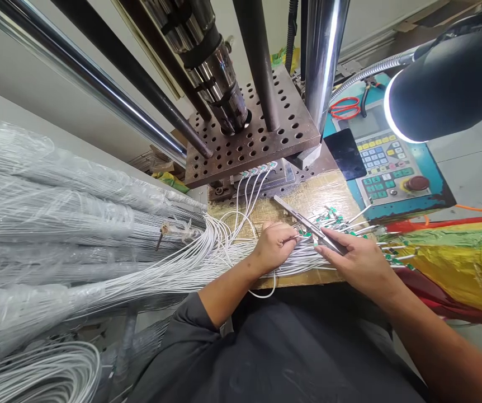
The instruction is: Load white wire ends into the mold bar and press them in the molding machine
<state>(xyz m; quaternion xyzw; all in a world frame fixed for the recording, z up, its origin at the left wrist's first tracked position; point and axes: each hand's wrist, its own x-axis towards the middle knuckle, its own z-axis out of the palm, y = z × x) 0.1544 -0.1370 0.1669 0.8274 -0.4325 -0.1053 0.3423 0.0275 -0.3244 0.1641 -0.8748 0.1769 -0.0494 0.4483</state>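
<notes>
My left hand (275,244) is closed, with its thumb and fingers pinched on a white cable near its green connector end, partly hidden by the fingers. In my right hand (358,258) is a long, narrow metal tool (297,214), slanting up and left past my left fingertips; its exact kind cannot be made out. Beneath both hands lies a thick bundle of white cables (241,256), with many small green connector ends (329,215) gathered around my right fingers. Several cables run up to a row of connectors (260,169) in the press.
A press with a perforated metal plate (261,146) stands ahead. At the right are a control panel (386,162), a dark phone-like slab (345,151), red-handled scissors (345,108) and a lit lamp (446,87). Plastic-wrapped cable bundles (48,207) fill the left.
</notes>
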